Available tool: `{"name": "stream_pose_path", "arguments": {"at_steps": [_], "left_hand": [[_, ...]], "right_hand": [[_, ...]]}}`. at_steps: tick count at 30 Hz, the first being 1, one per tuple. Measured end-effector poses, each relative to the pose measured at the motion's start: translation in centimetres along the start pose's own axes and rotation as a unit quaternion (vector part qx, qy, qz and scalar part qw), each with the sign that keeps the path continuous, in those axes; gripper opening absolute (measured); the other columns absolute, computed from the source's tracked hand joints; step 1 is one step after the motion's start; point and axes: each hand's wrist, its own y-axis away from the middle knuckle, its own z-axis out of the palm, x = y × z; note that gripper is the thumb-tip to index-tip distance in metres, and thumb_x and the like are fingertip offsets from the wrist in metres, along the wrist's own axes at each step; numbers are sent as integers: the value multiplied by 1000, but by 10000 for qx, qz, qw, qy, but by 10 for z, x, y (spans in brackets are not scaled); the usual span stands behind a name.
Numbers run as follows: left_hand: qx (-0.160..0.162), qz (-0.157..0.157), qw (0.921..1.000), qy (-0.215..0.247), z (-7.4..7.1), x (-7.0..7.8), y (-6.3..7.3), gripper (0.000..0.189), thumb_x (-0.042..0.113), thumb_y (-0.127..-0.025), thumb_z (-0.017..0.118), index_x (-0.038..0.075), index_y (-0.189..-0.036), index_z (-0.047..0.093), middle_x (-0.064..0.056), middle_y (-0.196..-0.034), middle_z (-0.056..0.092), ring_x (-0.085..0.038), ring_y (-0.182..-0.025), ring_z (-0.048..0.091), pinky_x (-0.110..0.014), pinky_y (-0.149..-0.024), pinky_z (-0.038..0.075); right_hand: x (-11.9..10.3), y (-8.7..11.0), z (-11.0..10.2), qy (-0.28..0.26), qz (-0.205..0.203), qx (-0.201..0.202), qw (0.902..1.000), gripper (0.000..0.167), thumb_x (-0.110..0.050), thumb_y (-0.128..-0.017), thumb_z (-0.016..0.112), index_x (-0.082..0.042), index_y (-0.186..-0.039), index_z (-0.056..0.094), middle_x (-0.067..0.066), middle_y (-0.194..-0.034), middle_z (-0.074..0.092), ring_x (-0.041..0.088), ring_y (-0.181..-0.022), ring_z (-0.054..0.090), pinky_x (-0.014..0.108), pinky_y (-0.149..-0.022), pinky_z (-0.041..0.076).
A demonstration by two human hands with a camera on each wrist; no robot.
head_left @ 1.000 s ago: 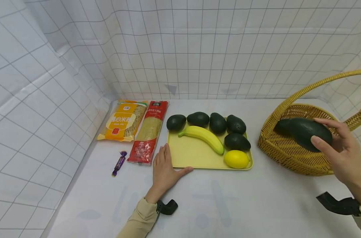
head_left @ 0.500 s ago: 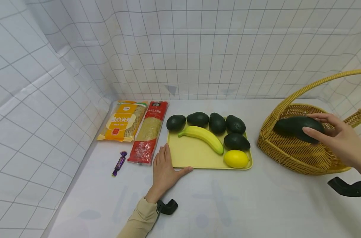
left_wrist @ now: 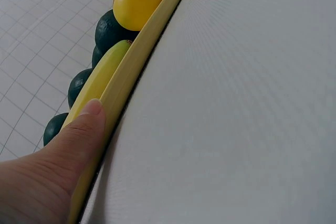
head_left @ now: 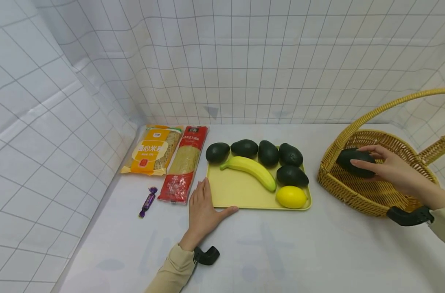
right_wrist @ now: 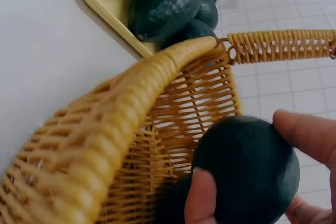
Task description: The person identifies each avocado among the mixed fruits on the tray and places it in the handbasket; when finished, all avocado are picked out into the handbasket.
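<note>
In the head view my right hand (head_left: 394, 167) holds a dark green avocado (head_left: 356, 162) inside the wicker basket (head_left: 339, 193), near its left end. The right wrist view has the thumb and fingers around this avocado (right_wrist: 245, 169). Below it shows part of another dark, rounded thing (right_wrist: 172, 203). My left hand (head_left: 204, 213) lies flat at the front left corner of the yellow tray (head_left: 240, 195), thumb along the front rim, fingers spread. On the tray are several avocados (head_left: 268, 154), a banana (head_left: 249, 167) and a lemon (head_left: 291, 197); the leftmost avocado (head_left: 217, 152) overlaps its corner.
Left of the tray lie a red pasta packet (head_left: 183, 165) and an orange pasta bag (head_left: 150, 150). A purple wrapped candy (head_left: 147, 202) is in front of them. The basket's tall handle (head_left: 391, 105) arches above it. A white gridded cloth (head_left: 244, 61) stands behind the table.
My right hand has carried the avocado left and lower into the basket, over the dark fruit seen there earlier. The left hand and the tray stay where they were.
</note>
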Motion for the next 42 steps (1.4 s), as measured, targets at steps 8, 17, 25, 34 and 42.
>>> {"name": "stream_pose_path", "arguments": {"at_steps": [8, 17, 25, 34, 42], "left_hand": [[-18, 11, 10000, -92, 1, -1, 1, 122, 67, -67, 72, -8, -147, 19, -26, -147, 26, -40, -137, 20, -52, -108, 15], [-48, -29, 10000, -40, 1, 0, 1, 121, 68, -67, 71, -7, -147, 19, -25, -148, 25, -39, -137, 20, -52, -108, 16], [-33, -2, 10000, -25, 2, 1, 1, 121, 67, -67, 72, -7, -147, 20, -25, -147, 27, -40, -137, 20, -53, -108, 16], [-1, 32, 10000, -35, 0, 0, 1, 120, 66, -67, 72, -8, -146, 21, -25, -148, 26, -40, -136, 20, -53, -107, 16], [-25, -13, 10000, -35, 0, 0, 0, 120, 66, -67, 72, -8, -146, 21, -26, -148, 26, -40, -136, 21, -53, -107, 16]], "right_hand": [[3, -11, 6, -114, 267, -274, 9992, 63, -25, -98, 55, 9, -139, 21, 40, -143, -1, 42, -121, 31, 38, -77, 54], [6, -12, 7, 57, 471, -251, 9986, 72, -30, -96, 58, 10, -141, 20, 42, -137, 15, 20, -94, 61, 41, -76, 54], [8, -14, 12, 233, 652, -291, 9972, 74, -35, -97, 55, 11, -141, 19, 40, -131, 27, 29, -81, 68, 56, -92, 40], [9, -15, 11, 29, 573, -251, 9980, 72, -33, -97, 54, 13, -140, 19, 39, -130, 29, 26, -83, 68, 42, -88, 48], [17, -16, 8, -199, 709, -346, 9967, 74, -32, -98, 53, 15, -141, 16, 24, -114, 53, 21, -86, 68, 34, -80, 52]]}}
